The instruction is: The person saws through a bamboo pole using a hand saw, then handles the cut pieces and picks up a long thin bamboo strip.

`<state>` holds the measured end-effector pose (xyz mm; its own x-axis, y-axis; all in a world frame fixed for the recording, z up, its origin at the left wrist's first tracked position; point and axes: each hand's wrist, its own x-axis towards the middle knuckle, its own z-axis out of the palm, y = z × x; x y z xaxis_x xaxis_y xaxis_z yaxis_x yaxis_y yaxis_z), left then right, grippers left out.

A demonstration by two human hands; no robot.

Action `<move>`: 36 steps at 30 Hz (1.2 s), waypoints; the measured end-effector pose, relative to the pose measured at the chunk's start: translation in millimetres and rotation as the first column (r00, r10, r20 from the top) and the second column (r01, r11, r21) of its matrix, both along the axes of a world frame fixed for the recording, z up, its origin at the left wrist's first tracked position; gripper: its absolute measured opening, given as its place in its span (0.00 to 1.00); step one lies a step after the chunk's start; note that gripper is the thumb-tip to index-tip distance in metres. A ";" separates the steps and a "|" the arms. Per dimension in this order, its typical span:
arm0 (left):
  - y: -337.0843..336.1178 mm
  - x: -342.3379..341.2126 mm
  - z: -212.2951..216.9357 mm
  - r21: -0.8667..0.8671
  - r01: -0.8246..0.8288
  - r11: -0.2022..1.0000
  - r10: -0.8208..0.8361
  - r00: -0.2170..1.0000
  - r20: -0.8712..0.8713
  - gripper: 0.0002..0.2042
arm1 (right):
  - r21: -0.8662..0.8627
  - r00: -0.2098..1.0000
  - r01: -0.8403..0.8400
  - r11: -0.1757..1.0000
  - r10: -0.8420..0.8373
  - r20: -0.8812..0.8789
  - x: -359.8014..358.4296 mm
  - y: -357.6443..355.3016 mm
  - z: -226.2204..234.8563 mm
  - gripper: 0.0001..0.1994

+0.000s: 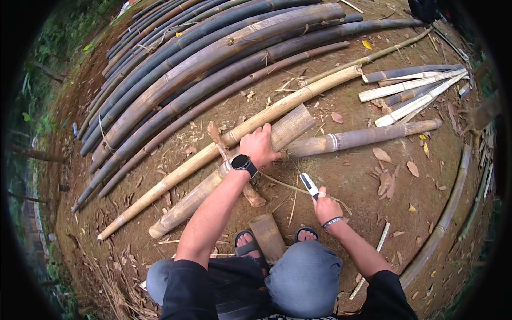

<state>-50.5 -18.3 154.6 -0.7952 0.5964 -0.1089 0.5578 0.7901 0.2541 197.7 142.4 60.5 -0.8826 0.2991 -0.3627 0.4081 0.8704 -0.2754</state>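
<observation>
Squatting over bare ground, I have my left hand [258, 145] closed over a thick brown bamboo pole [194, 200] that slants from lower left to upper right. The pole rests across a rough wooden branch [218, 141]. My right hand [326, 207] is wrapped round a slim white-and-black handheld tool [308, 184], whose exact kind I cannot make out. It points up and left, apart from the pole. A thin pale strip [280, 183] runs from near my left wrist toward my right hand. A yellowish bamboo pole [176, 181] lies just beyond my left hand.
Several long dark bamboo poles [213, 80] lie side by side at the back left. Split bamboo pieces [413, 88] are heaped at the right, above another bamboo pole [368, 137]. A short bamboo section [268, 237] sits between my feet. Dry leaves [385, 181] litter the soil.
</observation>
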 end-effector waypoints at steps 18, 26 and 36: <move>-3.1 -12.9 1.8 0.046 -0.074 0.996 0.077 0.995 -0.066 0.30 | -0.704 0.760 0.558 -0.438 -0.070 0.646 -20.7 33.7 -16.2 0.16; -2.6 -11.3 0.8 0.016 -0.087 0.996 0.088 0.996 -0.020 0.32 | -0.205 0.723 0.523 -0.827 0.303 0.622 -23.0 34.6 -39.1 0.23; -6.4 -20.6 10.5 0.022 -0.074 0.997 0.075 0.996 -0.038 0.31 | -0.602 0.981 0.193 0.775 -0.164 0.104 -23.4 29.2 9.0 0.21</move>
<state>-71.1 -24.6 165.1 -0.8408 0.5374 -0.0651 0.5076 0.8244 0.2503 174.3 171.7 69.5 -0.8144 0.1552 -0.5592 0.5638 0.4395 -0.6992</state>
